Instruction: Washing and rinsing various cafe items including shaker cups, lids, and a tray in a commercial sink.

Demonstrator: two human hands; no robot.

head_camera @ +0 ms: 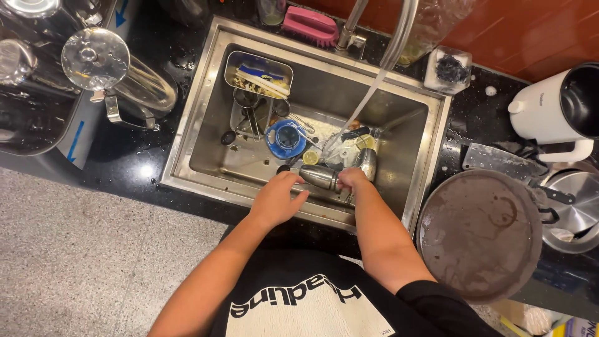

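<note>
While I lean over the sink | steel cup lies sideways between my hands | right fingers grasp its mouth end | left fingers touch its base, loosely curled

Black speckled countertop, wet in spots, with a steel sink sunk into it. Sitting on the counter: a pink scrub brush behind the sink, a white jug and a cleaver off right, glass jars on the left.
</note>
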